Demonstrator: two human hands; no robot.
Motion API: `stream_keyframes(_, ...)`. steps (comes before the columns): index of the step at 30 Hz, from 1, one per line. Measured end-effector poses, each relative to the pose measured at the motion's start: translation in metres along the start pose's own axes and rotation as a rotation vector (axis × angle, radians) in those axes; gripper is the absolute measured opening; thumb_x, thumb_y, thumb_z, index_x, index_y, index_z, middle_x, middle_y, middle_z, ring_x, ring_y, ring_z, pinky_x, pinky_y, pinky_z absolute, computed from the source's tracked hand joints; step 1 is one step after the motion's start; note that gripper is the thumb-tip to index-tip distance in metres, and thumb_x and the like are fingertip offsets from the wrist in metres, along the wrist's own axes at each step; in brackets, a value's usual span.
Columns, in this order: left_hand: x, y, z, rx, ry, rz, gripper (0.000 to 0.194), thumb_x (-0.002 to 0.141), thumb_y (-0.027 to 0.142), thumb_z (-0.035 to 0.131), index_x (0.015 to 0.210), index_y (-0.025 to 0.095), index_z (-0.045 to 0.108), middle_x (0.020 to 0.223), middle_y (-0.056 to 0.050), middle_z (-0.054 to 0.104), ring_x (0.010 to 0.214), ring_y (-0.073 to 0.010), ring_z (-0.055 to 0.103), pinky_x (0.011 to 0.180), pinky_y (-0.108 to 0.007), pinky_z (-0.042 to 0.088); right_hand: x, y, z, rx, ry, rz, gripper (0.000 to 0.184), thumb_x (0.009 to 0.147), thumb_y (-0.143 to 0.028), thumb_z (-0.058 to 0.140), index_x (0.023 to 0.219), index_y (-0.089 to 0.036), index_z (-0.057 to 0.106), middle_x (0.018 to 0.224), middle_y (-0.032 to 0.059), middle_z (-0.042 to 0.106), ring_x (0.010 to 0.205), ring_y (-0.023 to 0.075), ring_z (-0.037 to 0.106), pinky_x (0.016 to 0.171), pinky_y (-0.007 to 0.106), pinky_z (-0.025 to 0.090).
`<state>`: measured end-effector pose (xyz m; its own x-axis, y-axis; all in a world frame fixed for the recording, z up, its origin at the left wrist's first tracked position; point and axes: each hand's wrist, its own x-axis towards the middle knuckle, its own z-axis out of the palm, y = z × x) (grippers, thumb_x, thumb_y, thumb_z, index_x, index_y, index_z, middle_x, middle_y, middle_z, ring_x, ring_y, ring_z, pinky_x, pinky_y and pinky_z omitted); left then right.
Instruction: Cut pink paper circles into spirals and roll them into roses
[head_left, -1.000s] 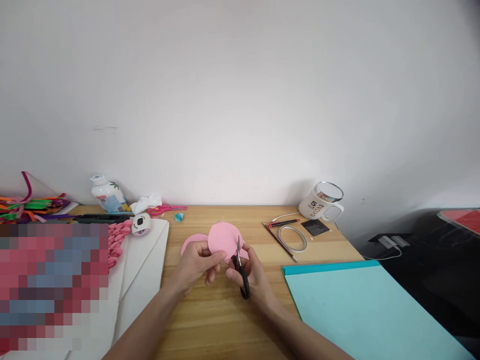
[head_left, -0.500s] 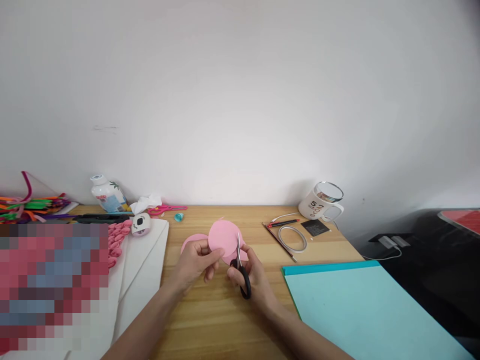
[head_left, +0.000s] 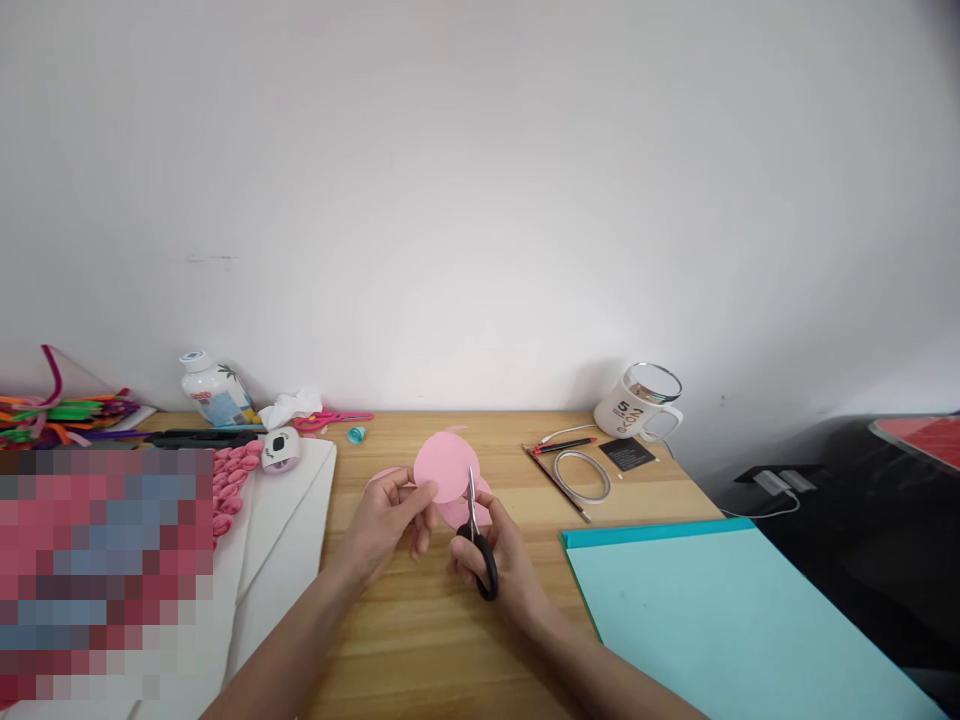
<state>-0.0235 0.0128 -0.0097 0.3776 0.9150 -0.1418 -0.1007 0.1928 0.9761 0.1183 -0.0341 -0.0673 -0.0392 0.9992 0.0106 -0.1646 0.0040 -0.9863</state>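
Observation:
Between thumb and fingers, my left hand (head_left: 394, 515) pinches a round pink paper disc (head_left: 444, 466) held above the wooden desk (head_left: 397, 640). My right hand (head_left: 495, 545) grips black-handled scissors (head_left: 486, 570), fingers through the loops. The metal blades point up along the disc's right edge. Behind and below the disc lie more pink paper pieces (head_left: 459, 514), partly covered by my hands. A thin curl of pink paper (head_left: 456, 429) shows above the disc.
A white mug (head_left: 637, 403), coiled white cable (head_left: 582, 476), pencils (head_left: 566, 446) and black card (head_left: 627, 454) lie at the right rear. A light-blue folder (head_left: 720, 610) covers the front right. Pink scissors (head_left: 334, 418), a white bottle (head_left: 214, 390) and white sheets (head_left: 289, 540) occupy the left.
The disc has shifted slightly left and up in my left hand, and the scissors moved a little left with it. The curl above the disc shows more.

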Motion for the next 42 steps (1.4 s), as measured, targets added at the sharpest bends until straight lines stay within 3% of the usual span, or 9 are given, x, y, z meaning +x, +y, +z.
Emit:
stream_keyframes(5, 0.0, -0.004, 0.001, 0.037, 0.011, -0.037, 0.032, 0.064, 0.039, 0.072, 0.057, 0.014, 0.054, 0.049, 0.003, 0.057, 0.031, -0.0056, 0.046, 0.031, -0.016, 0.032, -0.001, 0.004, 0.0, 0.042, -0.017, -0.009, 0.054, 0.07, -0.045, 0.067, 0.108, -0.022, 0.038, 0.047, -0.0117, 0.046, 0.04, 0.0091, 0.038, 0.041, 0.019, 0.03)
stream_keyframes(13, 0.0, -0.005, -0.002, 0.087, -0.011, -0.076, 0.033, 0.062, 0.041, 0.074, 0.058, 0.015, 0.055, 0.046, 0.003, 0.058, 0.029, -0.0062, 0.044, 0.028, -0.017, 0.03, 0.0, -0.007, -0.001, 0.104, -0.015, -0.055, 0.06, 0.061, -0.044, 0.077, 0.105, -0.023, 0.041, 0.062, -0.0076, 0.046, 0.051, 0.0089, 0.035, 0.047, 0.02, 0.025)
stream_keyframes(31, -0.002, 0.005, 0.0, 0.084, 0.023, -0.009, 0.027, 0.062, 0.032, 0.074, 0.059, 0.014, 0.054, 0.046, 0.005, 0.055, 0.03, -0.0046, 0.043, 0.029, -0.015, 0.029, -0.001, -0.006, -0.001, 0.012, 0.042, 0.019, 0.059, 0.065, -0.045, 0.071, 0.107, -0.022, 0.037, 0.046, -0.0115, 0.047, 0.039, 0.0093, 0.039, 0.038, 0.019, 0.028)
stream_keyframes(37, -0.001, -0.001, -0.002, -0.008, -0.039, 0.008, 0.026, 0.072, 0.037, 0.067, 0.068, 0.014, 0.055, 0.052, 0.003, 0.06, 0.032, -0.0068, 0.048, 0.03, -0.016, 0.036, -0.001, -0.003, -0.001, 0.009, 0.009, 0.012, 0.059, 0.066, -0.047, 0.069, 0.108, -0.02, 0.038, 0.046, -0.0103, 0.05, 0.039, 0.0093, 0.041, 0.038, 0.018, 0.03)
stream_keyframes(42, 0.001, -0.005, -0.002, -0.004, -0.035, -0.006, 0.029, 0.068, 0.036, 0.071, 0.062, 0.013, 0.056, 0.052, 0.002, 0.06, 0.033, -0.0067, 0.05, 0.032, -0.017, 0.039, -0.002, 0.0, 0.0, 0.03, -0.001, 0.01, 0.059, 0.066, -0.049, 0.069, 0.108, -0.021, 0.038, 0.046, -0.0111, 0.047, 0.04, 0.0096, 0.041, 0.04, 0.019, 0.03)
